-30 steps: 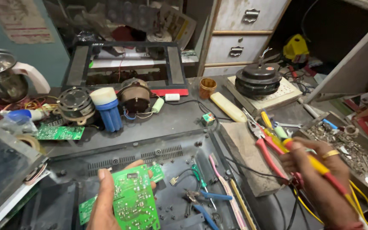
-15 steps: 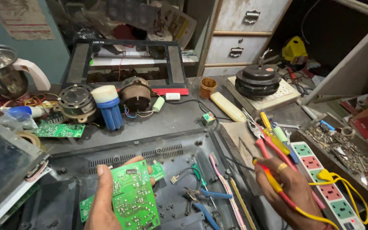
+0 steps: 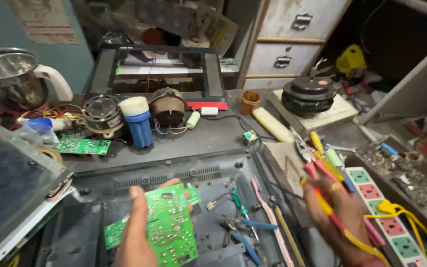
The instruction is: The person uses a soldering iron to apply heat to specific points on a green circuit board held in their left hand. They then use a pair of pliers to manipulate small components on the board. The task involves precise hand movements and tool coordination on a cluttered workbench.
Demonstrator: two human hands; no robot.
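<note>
My left hand (image 3: 135, 237) holds a green circuit board (image 3: 166, 225) tilted up over the open dark grey back shell of an appliance (image 3: 174, 173). My right hand (image 3: 339, 217), blurred, grips a yellow and a red probe (image 3: 322, 198) with yellow and red leads trailing toward the lower right. It hovers over the shell's right edge, beside a white power strip (image 3: 389, 217) with coloured sockets. Blue-handled pliers (image 3: 245, 227) and a green-handled screwdriver (image 3: 237, 200) lie inside the shell.
At the back stand a steel jug (image 3: 11, 79), two motors (image 3: 102, 113), a blue-and-white cylinder (image 3: 138, 121) and a black frame (image 3: 159, 69). A small green board (image 3: 82, 146) lies at left. A parts tray (image 3: 406, 170), pliers and screwdrivers (image 3: 317, 146) crowd the right.
My right hand has dropped from the tools on the right and moved inward with the probes. My left hand raised the green board slightly. The power strip came into view.
</note>
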